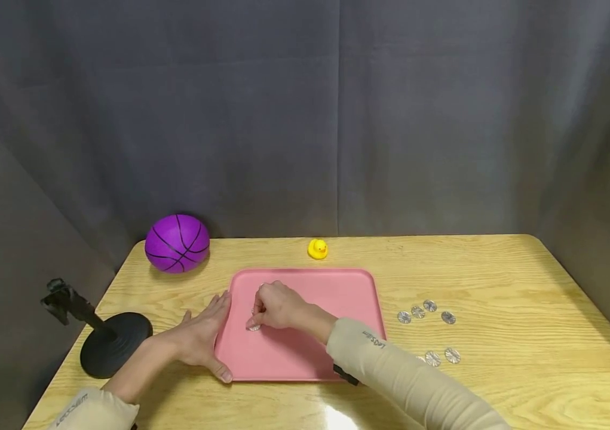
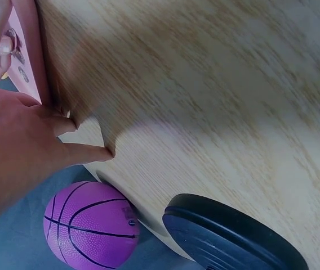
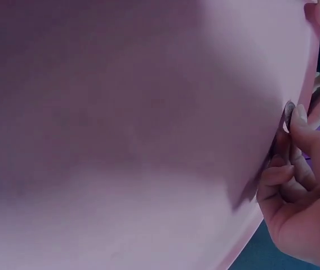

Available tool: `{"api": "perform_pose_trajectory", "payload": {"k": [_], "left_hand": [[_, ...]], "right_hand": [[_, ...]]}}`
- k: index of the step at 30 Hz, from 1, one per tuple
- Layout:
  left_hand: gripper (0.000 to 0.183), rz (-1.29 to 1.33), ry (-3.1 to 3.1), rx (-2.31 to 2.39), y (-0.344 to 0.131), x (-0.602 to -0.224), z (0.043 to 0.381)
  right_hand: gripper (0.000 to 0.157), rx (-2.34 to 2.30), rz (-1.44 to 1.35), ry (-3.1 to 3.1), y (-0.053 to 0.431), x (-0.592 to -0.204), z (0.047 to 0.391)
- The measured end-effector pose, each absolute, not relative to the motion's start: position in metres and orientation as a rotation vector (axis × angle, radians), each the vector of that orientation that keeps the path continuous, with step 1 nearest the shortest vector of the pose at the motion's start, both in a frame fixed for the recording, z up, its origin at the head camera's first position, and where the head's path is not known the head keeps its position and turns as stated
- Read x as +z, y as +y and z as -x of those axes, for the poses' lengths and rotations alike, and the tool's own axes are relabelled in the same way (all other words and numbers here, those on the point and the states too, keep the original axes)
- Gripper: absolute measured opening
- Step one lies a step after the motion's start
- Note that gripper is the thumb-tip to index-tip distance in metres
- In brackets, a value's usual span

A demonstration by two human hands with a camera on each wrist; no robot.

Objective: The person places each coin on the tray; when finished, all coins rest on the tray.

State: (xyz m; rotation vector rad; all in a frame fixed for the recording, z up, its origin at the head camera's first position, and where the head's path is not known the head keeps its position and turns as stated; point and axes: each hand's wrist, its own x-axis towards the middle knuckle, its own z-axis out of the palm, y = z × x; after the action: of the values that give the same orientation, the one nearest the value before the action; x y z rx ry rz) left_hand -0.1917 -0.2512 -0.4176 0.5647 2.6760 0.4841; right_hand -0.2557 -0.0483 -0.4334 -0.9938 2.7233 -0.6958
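Observation:
The pink tray [image 1: 331, 298] lies on the table, its left rim touched by my left hand [image 1: 199, 337], whose fingers and thumb are spread. Over the tray's left part, my right hand [image 1: 280, 306] pinches a silver coin-like disc [image 3: 289, 114] between thumb and fingers, close to the tray surface. Part of that disc [image 1: 254, 328] shows below the fingertips in the head view. Other silver discs [image 2: 23, 74] lie on the tray along its left side, partly hidden by my right hand in the head view.
Several more silver discs [image 1: 430, 306] lie on the wooden table [image 1: 520, 334] right of the tray, some near my right sleeve. A yellow rubber duck [image 1: 318, 249] sits behind the tray. At the left stand a purple basketball [image 1: 178, 243] and a black stand [image 1: 116, 345] with a round base.

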Motion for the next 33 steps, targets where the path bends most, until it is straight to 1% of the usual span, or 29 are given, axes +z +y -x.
{"api": "perform_pose_trajectory", "payload": {"k": [17,24,28,30,33], "left_hand": [[0.153,-0.567,2.672,0.501,-0.252,-0.420,0.193],[0.153,-0.563,2.667,0.470,-0.250,-0.420,0.193],[0.152,-0.600,2.667,0.479,-0.248,-0.419,0.193],[0.152,-0.606,2.663,0.496,-0.248,-0.418,0.193],[0.153,-0.584,2.667,0.492,-0.249,-0.417,0.192]], "right_hand": [[0.028,-0.598,1.057,2.829,-0.048,-0.441,0.246],[0.025,-0.678,1.085,2.821,-0.042,-0.444,0.241],[0.020,-0.736,1.122,2.840,-0.021,-0.436,0.237],[0.016,-0.741,1.131,2.854,0.001,-0.429,0.233],[0.010,-0.748,1.159,2.878,0.046,-0.421,0.224]]}}
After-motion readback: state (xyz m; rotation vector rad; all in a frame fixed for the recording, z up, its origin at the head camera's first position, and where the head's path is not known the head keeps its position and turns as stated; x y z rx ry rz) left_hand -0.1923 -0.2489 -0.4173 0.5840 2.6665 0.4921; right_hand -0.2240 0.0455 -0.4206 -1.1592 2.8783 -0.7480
